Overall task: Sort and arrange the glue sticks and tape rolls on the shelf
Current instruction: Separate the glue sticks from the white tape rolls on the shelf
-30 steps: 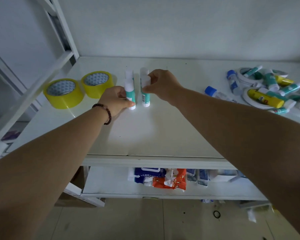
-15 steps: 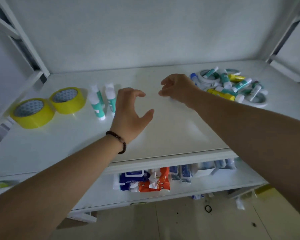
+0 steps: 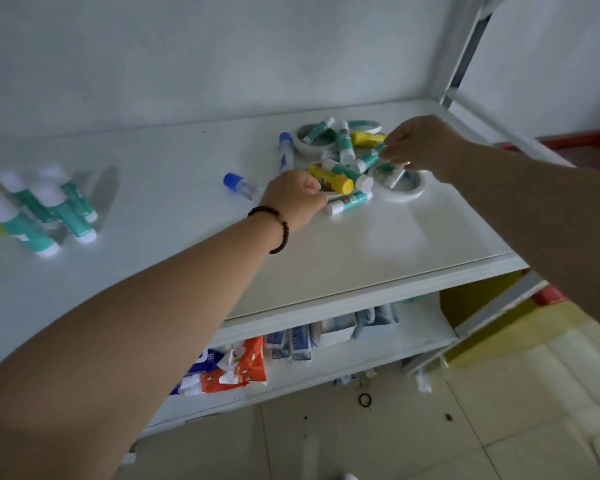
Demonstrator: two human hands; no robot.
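Your left hand [image 3: 293, 199], fingers curled, touches the yellow glue stick [image 3: 330, 179] at the pile's near edge. Right hand [image 3: 418, 145] pinches a green glue stick [image 3: 368, 161] over the white tape roll [image 3: 404, 183].

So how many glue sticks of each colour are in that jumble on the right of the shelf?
Teal sticks: at least 6, some partly hidden
Yellow sticks: 2
Blue-capped sticks: 2
Total: at least 10
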